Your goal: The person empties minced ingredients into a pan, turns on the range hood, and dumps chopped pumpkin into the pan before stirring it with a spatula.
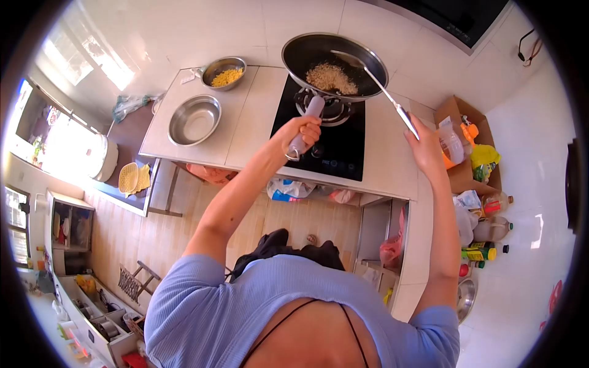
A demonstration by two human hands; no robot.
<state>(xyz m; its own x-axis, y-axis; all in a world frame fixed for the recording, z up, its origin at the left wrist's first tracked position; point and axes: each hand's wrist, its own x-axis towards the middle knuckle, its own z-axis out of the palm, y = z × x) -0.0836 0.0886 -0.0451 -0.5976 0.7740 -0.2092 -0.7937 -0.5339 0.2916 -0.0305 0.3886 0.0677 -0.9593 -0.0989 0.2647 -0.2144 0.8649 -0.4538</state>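
My left hand (300,135) is wrapped round the pale handle of a dark wok (296,54), which sits over the gas stove (285,116) and looks tilted. Crumbly light-brown food (331,78) lies in the lower part of the wok. In my right hand (425,144) is the handle end of a long metal spatula (384,91). Its blade reaches into the wok, above the food. The exact kind of food is too small to tell.
Left of the stove, a metal bowl (195,121) stands on the counter near another bowl (238,63) holding yellow corn-like kernels (227,76). To the right are a cardboard box (451,110) with packages and several bottles (492,229). A range hood (457,21) hangs above.
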